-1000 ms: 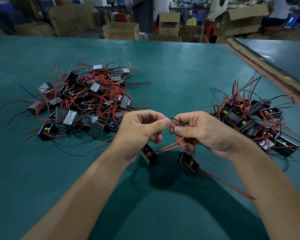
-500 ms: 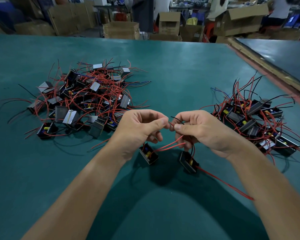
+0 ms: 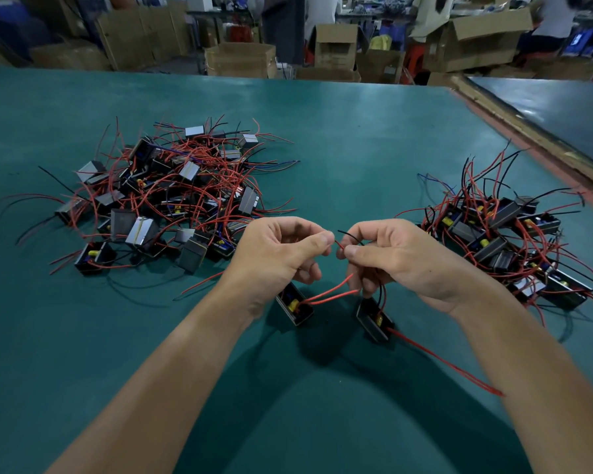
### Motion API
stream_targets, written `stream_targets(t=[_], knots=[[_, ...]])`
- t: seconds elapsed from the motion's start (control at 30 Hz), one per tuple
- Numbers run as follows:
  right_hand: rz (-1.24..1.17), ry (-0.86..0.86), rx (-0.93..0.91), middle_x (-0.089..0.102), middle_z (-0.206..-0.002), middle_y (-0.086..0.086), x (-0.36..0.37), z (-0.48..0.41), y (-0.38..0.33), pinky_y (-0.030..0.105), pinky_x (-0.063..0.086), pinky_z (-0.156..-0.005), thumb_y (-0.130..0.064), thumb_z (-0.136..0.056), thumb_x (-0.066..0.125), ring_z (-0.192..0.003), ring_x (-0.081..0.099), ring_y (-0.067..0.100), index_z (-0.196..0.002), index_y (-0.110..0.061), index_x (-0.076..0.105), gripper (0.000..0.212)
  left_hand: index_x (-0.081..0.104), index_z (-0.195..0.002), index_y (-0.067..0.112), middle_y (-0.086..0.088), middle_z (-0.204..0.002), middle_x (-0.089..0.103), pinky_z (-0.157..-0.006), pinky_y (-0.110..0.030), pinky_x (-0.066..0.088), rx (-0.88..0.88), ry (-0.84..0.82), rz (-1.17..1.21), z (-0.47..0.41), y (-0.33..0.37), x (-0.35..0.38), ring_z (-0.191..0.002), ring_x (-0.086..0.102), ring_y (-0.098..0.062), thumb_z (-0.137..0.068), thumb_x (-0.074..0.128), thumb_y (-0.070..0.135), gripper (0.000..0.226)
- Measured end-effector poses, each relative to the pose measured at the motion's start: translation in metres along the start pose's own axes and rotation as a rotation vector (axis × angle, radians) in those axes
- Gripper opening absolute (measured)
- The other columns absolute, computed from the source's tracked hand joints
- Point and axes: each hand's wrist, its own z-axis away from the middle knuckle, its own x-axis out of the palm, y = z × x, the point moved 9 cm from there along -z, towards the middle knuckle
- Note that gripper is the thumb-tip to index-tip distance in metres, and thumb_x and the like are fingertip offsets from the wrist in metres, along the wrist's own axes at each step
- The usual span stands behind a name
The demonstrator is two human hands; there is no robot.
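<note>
Thumbs ease a touch apart and the red wire end point(image 3: 339, 246) now shows between them, up above the left module point(image 3: 294, 307) under the left hand point(image 3: 278, 254) and the right module point(image 3: 374, 319) under the right hand point(image 3: 401, 261). Left thumb and curled forefinger pinch that wire from one side while the right hand pinches it from the other, lower fingers curled round the leads point(image 3: 380, 297). Wired heaps point(image 3: 172, 200) lie either side on the green table point(image 3: 339, 148).
</note>
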Motion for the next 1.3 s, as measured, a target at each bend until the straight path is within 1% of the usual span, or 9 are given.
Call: stream_targets(t=[0.1, 0.27, 0.47, 0.6, 0.7, 0.8, 1.03, 1.2, 1.3], knots=[[-0.021, 0.069, 0.005, 0.07, -0.062, 0.005, -0.007, -0.001, 0.0, 0.019, 0.049, -0.054, -0.009, -0.101, 0.052, -0.054, 0.053, 0.016, -0.087, -0.011, 0.058, 0.016, 0.068, -0.076, 0.007, -0.008, -0.066, 0.065, -0.045, -0.019, 0.048, -0.001, 0.086, -0.005, -0.002, 0.0, -0.01, -0.042, 0.055, -0.01, -0.082, 0.074, 0.01, 0.009], [-0.027, 0.078, 0.011, 0.072, -0.066, 0.007, -0.008, 0.0, 0.0, 0.018, 0.05, -0.057, -0.012, -0.101, 0.053, -0.053, 0.054, 0.014, -0.086, -0.013, 0.056, 0.015, 0.06, -0.07, 0.007, 0.0, -0.055, 0.062, -0.044, -0.02, 0.048, -0.007, 0.101, -0.016, -0.002, -0.002, -0.011, -0.04, 0.055, -0.01, -0.084, 0.072, 0.005, 0.018], [0.009, 0.15, -0.017, 0.07, -0.065, 0.004, -0.013, -0.002, -0.001, 0.024, 0.051, -0.062, -0.009, -0.096, 0.061, -0.061, 0.056, 0.019, -0.079, -0.01, 0.063, 0.017, 0.05, -0.061, 0.01, -0.003, -0.048, 0.055, -0.043, -0.022, 0.045, -0.017, 0.123, -0.022, -0.003, -0.002, -0.012, -0.039, 0.053, -0.015, -0.085, 0.064, -0.004, 0.031], [0.046, 0.225, -0.052, 0.063, -0.06, -0.003, -0.019, -0.001, -0.004, 0.02, 0.048, -0.057, -0.009, -0.091, 0.068, -0.057, 0.051, 0.011, -0.072, -0.014, 0.068, 0.019, 0.054, -0.067, 0.008, -0.004, -0.053, 0.061, -0.045, -0.023, 0.045, -0.015, 0.094, -0.012, -0.002, -0.002, -0.009, -0.04, 0.053, -0.013, -0.088, 0.063, -0.003, 0.025], [0.071, 0.269, -0.069, 0.052, -0.058, 0.002, -0.023, 0.0, -0.006, 0.017, 0.037, -0.051, -0.011, -0.086, 0.074, -0.052, 0.04, 0.009, -0.067, -0.016, 0.071, 0.02, 0.061, -0.076, 0.005, -0.001, -0.058, 0.065, -0.046, -0.021, 0.047, 0.01, 0.062, -0.042, -0.001, 0.0, -0.006, -0.042, 0.055, -0.01, -0.09, 0.065, 0.002, 0.015], [0.058, 0.282, -0.055, 0.048, -0.048, -0.006, -0.025, 0.001, -0.005, 0.019, 0.029, -0.046, -0.01, -0.085, 0.075, -0.044, 0.034, 0.009, -0.064, -0.018, 0.071, 0.023, 0.063, -0.082, 0.004, -0.001, -0.061, 0.068, -0.047, -0.022, 0.047, -0.008, 0.069, -0.045, -0.001, -0.001, -0.008, -0.043, 0.055, -0.01, -0.094, 0.058, 0.001, 0.013], [-0.013, 0.298, -0.075, 0.052, -0.048, -0.006, -0.027, 0.0, -0.004, 0.017, 0.033, -0.039, -0.005, -0.085, 0.074, -0.037, 0.037, 0.006, -0.07, -0.013, 0.07, 0.017, 0.062, -0.091, 0.004, -0.009, -0.069, 0.072, -0.05, -0.027, 0.052, -0.067, 0.23, -0.106, -0.003, -0.006, -0.028, -0.044, 0.057, -0.012, -0.087, 0.066, 0.002, 0.005], [-0.017, 0.318, -0.083, 0.051, -0.046, -0.003, -0.029, 0.0, -0.002, 0.017, 0.035, -0.04, -0.008, -0.087, 0.073, -0.037, 0.038, 0.009, -0.073, -0.009, 0.068, 0.014, 0.068, -0.081, 0.006, -0.006, -0.068, 0.074, -0.05, -0.024, 0.053, -0.099, 0.193, -0.142, -0.002, -0.01, -0.032, -0.047, 0.062, -0.012, -0.087, 0.066, -0.001, 0.01], [-0.025, 0.328, -0.08, 0.052, -0.054, 0.004, -0.028, -0.001, -0.002, 0.018, 0.039, -0.041, -0.009, -0.087, 0.072, -0.037, 0.04, 0.01, -0.074, -0.007, 0.068, 0.014, 0.067, -0.082, 0.005, -0.006, -0.069, 0.074, -0.051, -0.023, 0.053, -0.087, 0.135, -0.096, 0.001, -0.008, -0.026, -0.049, 0.064, -0.012, -0.087, 0.067, -0.001, 0.008]])
